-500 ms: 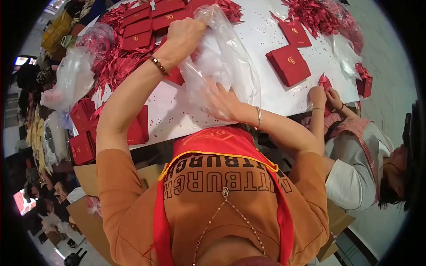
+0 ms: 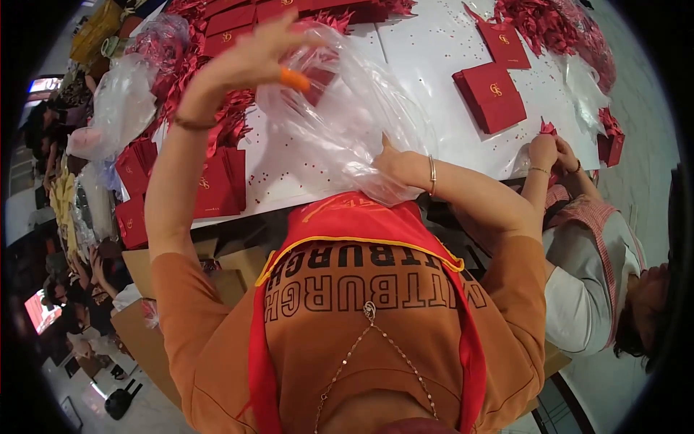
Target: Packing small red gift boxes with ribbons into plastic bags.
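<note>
Head view: clear plastic bag at 12 o'clock on white table, puffed and crumpled. My right hand curled, pinching bag at its 5 o'clock side, likely anchoring slippery plastic. My left hand blurred, fingers spread, at 11 o'clock; can't tell if touching. Orange patch at thumb, nature unclear. Red paper bags stacked at 2 o'clock, probably leaving elbow room.

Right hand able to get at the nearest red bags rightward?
Probably, once freed: the right hand seems to grip the clear plastic bag, but past that only speckled white tabletop lies before the red bags.
</note>
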